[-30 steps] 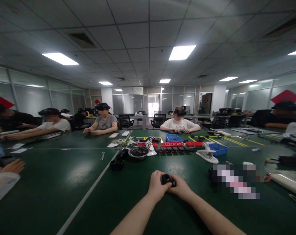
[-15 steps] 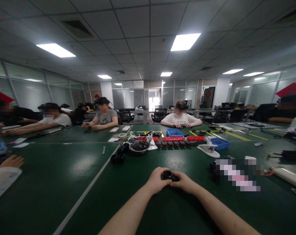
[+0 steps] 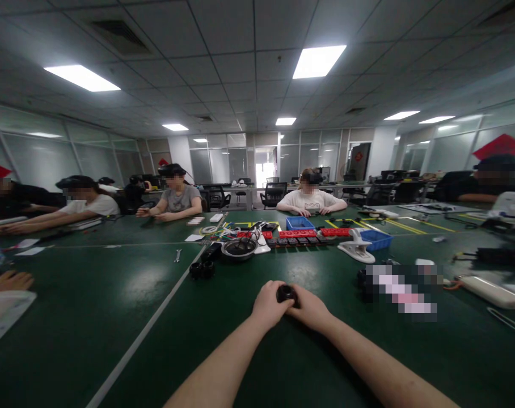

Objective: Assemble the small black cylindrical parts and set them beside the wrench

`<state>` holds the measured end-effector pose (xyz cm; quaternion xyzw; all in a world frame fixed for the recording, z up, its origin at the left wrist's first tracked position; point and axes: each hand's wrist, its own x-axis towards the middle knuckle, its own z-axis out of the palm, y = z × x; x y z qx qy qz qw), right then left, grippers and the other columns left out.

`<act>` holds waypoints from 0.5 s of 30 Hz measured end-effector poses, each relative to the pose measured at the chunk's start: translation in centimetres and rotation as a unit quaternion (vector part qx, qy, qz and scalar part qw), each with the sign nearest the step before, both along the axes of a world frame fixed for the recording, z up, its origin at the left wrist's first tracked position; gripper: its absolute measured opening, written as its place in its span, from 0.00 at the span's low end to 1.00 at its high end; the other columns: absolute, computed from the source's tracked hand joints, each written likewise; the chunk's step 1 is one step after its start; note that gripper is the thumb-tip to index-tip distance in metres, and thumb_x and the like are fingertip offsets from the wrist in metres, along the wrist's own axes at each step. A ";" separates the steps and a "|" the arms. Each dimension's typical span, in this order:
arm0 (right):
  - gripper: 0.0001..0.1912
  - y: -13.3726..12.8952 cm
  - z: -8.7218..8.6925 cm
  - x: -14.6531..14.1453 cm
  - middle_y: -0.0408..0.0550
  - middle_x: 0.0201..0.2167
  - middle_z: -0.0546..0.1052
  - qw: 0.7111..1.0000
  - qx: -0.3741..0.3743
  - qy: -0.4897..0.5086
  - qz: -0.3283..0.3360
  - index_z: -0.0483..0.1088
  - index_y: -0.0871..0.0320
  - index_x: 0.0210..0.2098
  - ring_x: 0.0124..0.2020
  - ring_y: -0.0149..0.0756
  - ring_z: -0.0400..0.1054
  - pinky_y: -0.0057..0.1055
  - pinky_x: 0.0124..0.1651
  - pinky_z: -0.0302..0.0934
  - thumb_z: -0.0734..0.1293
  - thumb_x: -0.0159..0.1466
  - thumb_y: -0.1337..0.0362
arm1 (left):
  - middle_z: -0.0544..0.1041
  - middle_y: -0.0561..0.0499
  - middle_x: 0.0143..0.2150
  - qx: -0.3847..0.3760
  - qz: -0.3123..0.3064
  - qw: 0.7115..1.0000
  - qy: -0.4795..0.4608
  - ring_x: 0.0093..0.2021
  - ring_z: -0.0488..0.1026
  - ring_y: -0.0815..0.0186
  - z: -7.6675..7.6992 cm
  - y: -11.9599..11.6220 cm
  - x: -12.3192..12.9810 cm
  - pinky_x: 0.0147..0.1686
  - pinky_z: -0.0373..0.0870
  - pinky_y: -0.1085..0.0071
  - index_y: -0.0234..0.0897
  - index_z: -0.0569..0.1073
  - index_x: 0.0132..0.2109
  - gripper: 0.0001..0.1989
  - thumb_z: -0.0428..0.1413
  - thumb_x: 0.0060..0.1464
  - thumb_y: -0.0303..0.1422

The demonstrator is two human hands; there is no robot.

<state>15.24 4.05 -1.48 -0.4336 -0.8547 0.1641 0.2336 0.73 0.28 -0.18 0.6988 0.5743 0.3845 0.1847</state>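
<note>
A small round black part is held between my two hands above the green table. My left hand wraps its left side, with the thumb in front. On its right side my right hand is closed round it, the thumbs nearly meeting. The far fingers of both hands are mostly hidden. Two black round parts lie farther off to the left, beside a round dark pan-like part with wires.
Red strips, blue bins and a white clamp stand beyond my hands. A wrench lies left. To the right are a white elongated device and a blurred-out item. Another person's hand rests at the far left; several people sit around.
The view has shifted slightly. The black part has turned in my hands so that its round opening faces me more, and my right hand has closed in nearer to my left.
</note>
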 end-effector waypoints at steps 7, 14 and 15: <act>0.22 0.8 2.2 2.4 0.49 0.38 0.70 0.976 -0.153 0.029 0.152 0.67 0.61 0.45 0.39 0.40 0.63 0.34 0.42 0.56 0.66 0.51 0.61 | 0.70 0.48 0.47 -0.018 -0.120 0.992 -0.016 0.46 0.66 0.61 0.7 0.5 -2.3 0.46 0.61 0.68 0.39 0.68 0.48 0.23 0.59 0.41 0.29; 0.24 0.6 1.6 1.5 0.46 0.36 0.71 0.970 -0.167 0.097 0.146 0.65 0.61 0.46 0.34 0.36 0.63 0.31 0.38 0.56 0.66 0.49 0.67 | 0.73 0.49 0.44 -0.034 -0.160 0.986 -0.032 0.42 0.69 0.62 0.4 0.9 -2.8 0.42 0.64 0.69 0.38 0.70 0.47 0.22 0.61 0.40 0.30; 0.23 0.6 1.6 1.4 0.46 0.35 0.71 0.971 -0.169 0.098 0.142 0.66 0.62 0.46 0.33 0.35 0.63 0.31 0.37 0.56 0.65 0.49 0.67 | 0.73 0.49 0.43 -0.032 -0.155 0.987 -0.031 0.42 0.69 0.62 0.4 1.0 -2.8 0.42 0.64 0.69 0.38 0.70 0.46 0.22 0.61 0.40 0.30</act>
